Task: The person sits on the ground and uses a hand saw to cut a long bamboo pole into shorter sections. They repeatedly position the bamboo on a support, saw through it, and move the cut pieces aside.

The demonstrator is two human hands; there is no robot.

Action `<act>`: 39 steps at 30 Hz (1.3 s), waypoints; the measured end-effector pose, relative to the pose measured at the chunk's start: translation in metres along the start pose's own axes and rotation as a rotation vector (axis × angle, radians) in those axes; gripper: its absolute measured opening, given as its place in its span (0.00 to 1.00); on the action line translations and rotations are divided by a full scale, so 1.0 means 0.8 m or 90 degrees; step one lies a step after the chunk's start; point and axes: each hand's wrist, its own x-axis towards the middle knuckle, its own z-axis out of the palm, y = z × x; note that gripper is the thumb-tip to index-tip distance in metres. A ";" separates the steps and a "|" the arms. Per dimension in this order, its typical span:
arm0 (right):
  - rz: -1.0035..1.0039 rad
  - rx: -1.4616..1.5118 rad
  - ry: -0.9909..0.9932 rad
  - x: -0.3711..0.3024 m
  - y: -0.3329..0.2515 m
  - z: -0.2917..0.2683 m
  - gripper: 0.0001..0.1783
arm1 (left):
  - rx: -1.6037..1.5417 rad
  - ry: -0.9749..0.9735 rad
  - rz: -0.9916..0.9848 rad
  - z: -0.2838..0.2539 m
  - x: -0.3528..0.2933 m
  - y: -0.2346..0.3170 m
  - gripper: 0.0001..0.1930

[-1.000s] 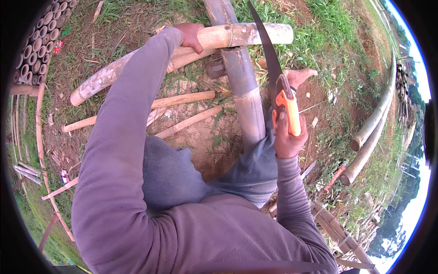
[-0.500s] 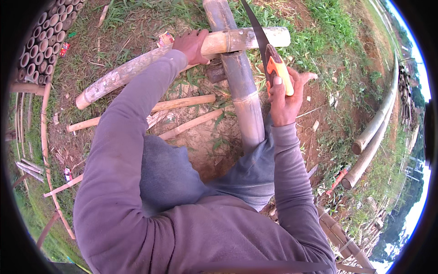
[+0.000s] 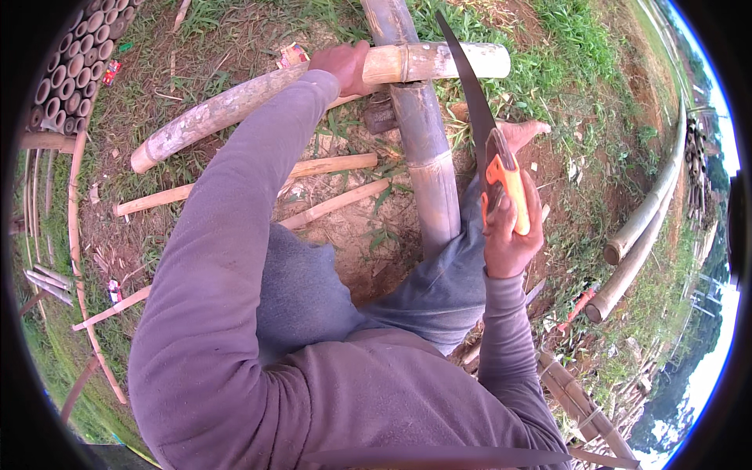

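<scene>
Grassy, trampled dirt lies under me. My left hand (image 3: 342, 66) clamps the pale bamboo pole (image 3: 313, 86) across a thicker bamboo stem (image 3: 423, 149), likely to steady it. My right hand (image 3: 509, 231) grips the orange-handled curved saw (image 3: 489, 149), blade tip raised just right of that pole.

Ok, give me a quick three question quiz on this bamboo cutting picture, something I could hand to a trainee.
1. True or false: the curved saw has a blue handle.
2. Which hand grips the pale bamboo piece lying across the thick grey bamboo pole?
A. left hand
B. right hand
C. neither
3. Fill in: a stack of cut bamboo tubes lies at the upper ____ of the view.

Key: 1 false, the handle is orange. 2 A. 3 left.
</scene>
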 end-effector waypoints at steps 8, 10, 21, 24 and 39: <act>-0.090 -0.020 -0.002 0.087 0.031 0.071 0.24 | 0.023 0.004 0.013 0.009 0.005 0.013 0.37; -0.121 -0.072 0.012 0.124 0.019 0.091 0.24 | -0.011 -0.026 0.011 -0.003 0.014 0.011 0.36; -0.093 0.014 -0.002 -0.028 0.026 0.000 0.27 | -0.025 -0.063 0.006 -0.003 0.015 -0.004 0.41; -0.207 -0.045 0.038 0.099 0.048 0.079 0.24 | -0.025 -0.074 0.005 -0.012 0.028 0.002 0.41; -0.090 0.030 0.014 0.110 0.062 0.075 0.26 | -0.063 -0.104 0.063 -0.008 0.039 -0.002 0.44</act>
